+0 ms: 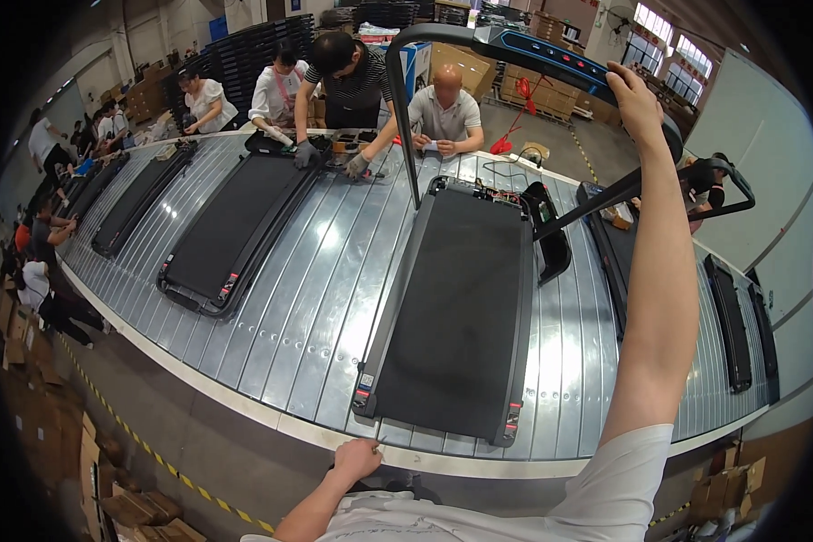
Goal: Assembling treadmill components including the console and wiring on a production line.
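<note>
A black treadmill point(456, 316) lies on the metal slat conveyor point(316, 298) in front of me, with its handlebar frame point(515, 50) raised upright. My right hand point(632, 95) reaches up and grips the top right of that handlebar console. My left hand point(357, 458) hangs low by the conveyor's near edge, its fingers pinched on a small thin object that sticks up; I cannot make out what it is. The treadmill's motor end point(479, 190) at the far side is uncovered, with wiring showing.
More black treadmills lie along the conveyor: one at left point(235, 230), another farther left point(140, 199), others at right point(727, 325). Several people work at the far side point(348, 81) and far left. Flattened cardboard point(72, 452) lies on the floor, beside yellow-black tape point(181, 479).
</note>
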A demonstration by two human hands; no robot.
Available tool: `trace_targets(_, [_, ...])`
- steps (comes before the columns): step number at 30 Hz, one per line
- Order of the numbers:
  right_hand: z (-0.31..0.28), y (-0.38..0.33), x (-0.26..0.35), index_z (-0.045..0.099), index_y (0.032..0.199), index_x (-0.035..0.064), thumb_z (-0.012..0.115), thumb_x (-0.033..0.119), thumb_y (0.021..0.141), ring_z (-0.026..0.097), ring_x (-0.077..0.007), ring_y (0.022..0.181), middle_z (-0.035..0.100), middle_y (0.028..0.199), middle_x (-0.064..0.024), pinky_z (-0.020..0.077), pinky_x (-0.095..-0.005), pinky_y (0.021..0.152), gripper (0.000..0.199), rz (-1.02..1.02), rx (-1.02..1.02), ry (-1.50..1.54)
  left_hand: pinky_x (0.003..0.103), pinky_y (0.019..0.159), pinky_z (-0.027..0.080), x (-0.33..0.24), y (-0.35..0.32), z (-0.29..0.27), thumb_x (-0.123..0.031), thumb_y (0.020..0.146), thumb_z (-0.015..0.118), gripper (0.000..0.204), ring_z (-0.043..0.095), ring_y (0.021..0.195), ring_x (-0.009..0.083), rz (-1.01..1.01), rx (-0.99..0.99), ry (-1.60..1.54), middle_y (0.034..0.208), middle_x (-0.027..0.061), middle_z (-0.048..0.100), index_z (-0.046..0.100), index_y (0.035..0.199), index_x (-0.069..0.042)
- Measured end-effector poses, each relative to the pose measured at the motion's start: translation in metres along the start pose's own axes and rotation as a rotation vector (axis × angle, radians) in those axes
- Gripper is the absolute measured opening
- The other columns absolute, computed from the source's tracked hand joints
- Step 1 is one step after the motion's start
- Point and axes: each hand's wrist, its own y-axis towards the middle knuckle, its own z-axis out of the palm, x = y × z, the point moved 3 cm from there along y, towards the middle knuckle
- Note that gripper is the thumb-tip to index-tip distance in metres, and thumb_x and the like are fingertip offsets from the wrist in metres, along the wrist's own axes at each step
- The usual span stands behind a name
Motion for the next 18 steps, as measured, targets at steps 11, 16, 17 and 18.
trace_targets(11, [-0.02, 0.001, 0.073, 0.053, 0.126, 0.0175, 0.05, 0.044, 0.085, 0.053, -0.0245, 0.114, 0.058, 0.121, -0.01, 0.0344, -0.0344, 0.097, 0.049, -0.023, -0.074, -0.009, 0.041, 0.075, 0.051, 0.069, -0.036, -0.041, -0.029, 0.078, 0.055, 0.028, 0.062, 0.085, 0.0325, 0.097, 0.008, -0.138, 0.094, 0.0123, 0.066, 0.069, 0.099, -0.016])
trace_targets(16, [-0.022, -0.011, 0.142, 0.054, 0.124, 0.0118, 0.056, 0.035, 0.084, 0.052, -0.0224, 0.114, 0.057, 0.121, -0.0088, 0.0363, -0.0326, 0.097, 0.046, -0.083, -0.103, 0.167, 0.036, 0.074, 0.05, 0.154, -0.057, -0.066, -0.027, 0.079, 0.062, 0.028, 0.063, 0.084, 0.0298, 0.134, -0.075, -0.479, 0.096, 0.0131, 0.065, 0.067, 0.103, -0.013])
trace_targets(17, [-0.024, -0.02, 0.157, 0.054, 0.124, 0.0114, 0.057, 0.035, 0.084, 0.052, -0.0231, 0.115, 0.056, 0.122, -0.0096, 0.0359, -0.0327, 0.098, 0.046, -0.07, -0.109, 0.191, 0.036, 0.074, 0.05, 0.171, -0.063, -0.068, -0.027, 0.079, 0.062, 0.028, 0.063, 0.084, 0.0298, 0.128, -0.088, -0.493, 0.096, 0.0131, 0.065, 0.067, 0.103, -0.013])
trace_targets(18, [-0.027, -0.026, 0.172, 0.054, 0.124, 0.011, 0.057, 0.035, 0.084, 0.051, -0.0238, 0.116, 0.055, 0.123, -0.0105, 0.0355, -0.0327, 0.099, 0.046, -0.056, -0.116, 0.216, 0.033, 0.071, 0.05, 0.187, -0.067, -0.071, -0.026, 0.08, 0.063, 0.028, 0.063, 0.079, 0.0263, 0.142, -0.118, -0.543, 0.094, 0.012, 0.066, 0.067, 0.103, -0.011])
